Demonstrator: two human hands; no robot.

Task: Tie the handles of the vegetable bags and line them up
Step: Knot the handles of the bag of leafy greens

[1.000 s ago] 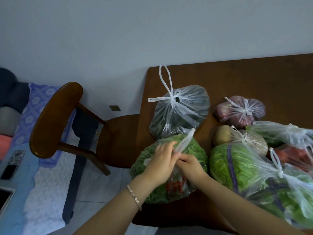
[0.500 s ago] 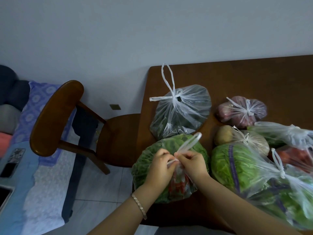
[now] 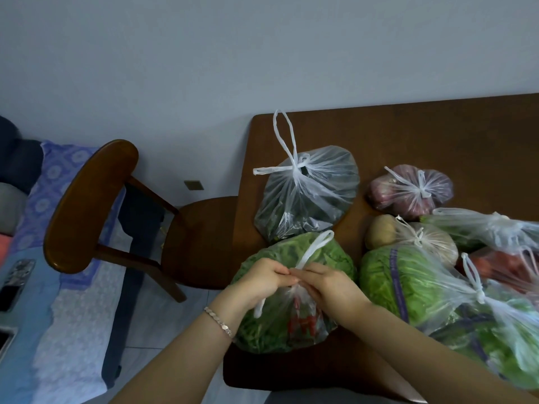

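A clear bag of green leaves and red chillies (image 3: 280, 325) lies at the near left corner of the brown table (image 3: 408, 135). My left hand (image 3: 262, 279) and my right hand (image 3: 323, 282) meet on top of it, both pinching its white handles (image 3: 316, 247); one handle loop sticks up beyond my fingers, another end hangs below my left hand. Behind it sits a tied bag of dark greens (image 3: 306, 196). To the right lie tied bags: purple onions (image 3: 408, 191), potatoes (image 3: 414, 240), and a cabbage (image 3: 408, 284).
More tied bags of greens and red vegetables (image 3: 501, 258) crowd the table's right side. A wooden chair (image 3: 96, 205) stands left of the table. A bed with patterned sheets (image 3: 38, 258) and a phone is at far left. The wall is behind.
My hands have drawn closer together over the bag's top, and the handle loop now stands up beyond my fingers. The other bags have not moved.
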